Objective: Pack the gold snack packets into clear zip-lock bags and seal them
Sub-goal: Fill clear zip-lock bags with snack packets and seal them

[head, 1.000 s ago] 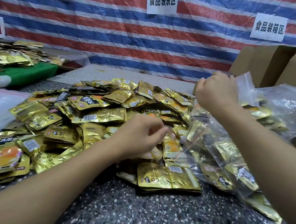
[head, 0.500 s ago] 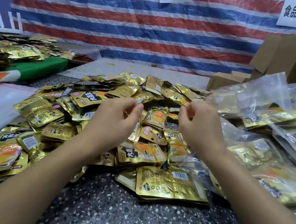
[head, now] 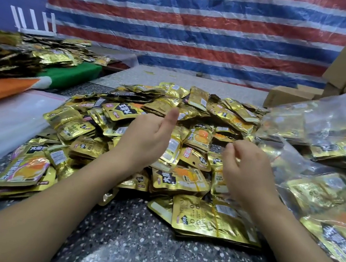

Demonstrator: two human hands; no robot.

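Note:
A wide heap of gold snack packets [head: 194, 114] covers the middle of the speckled table [head: 141, 247]. My left hand [head: 146, 140] hovers over the heap's left-centre, palm turned inward, thumb up, holding nothing. My right hand [head: 248, 169] hovers over the heap's right side with loosely curled fingers, slightly blurred and empty. Clear zip-lock bags filled with packets [head: 322, 194] lie to the right of my right hand, with more filled bags [head: 296, 125] behind them. A flat stack of packets [head: 210, 221] lies at the heap's near edge.
A stack of empty clear bags [head: 4, 117] lies on the left. Behind it are a green and orange item [head: 69, 75] and another pile of packets [head: 45, 57]. Cardboard boxes [head: 289, 95] stand at the back right, before a striped tarp wall [head: 192, 30].
One second ago both hands held a filled bag on the right. They let it go, came to the heap's middle, and have now spread apart with fingers opening. The view shifted down and closer.

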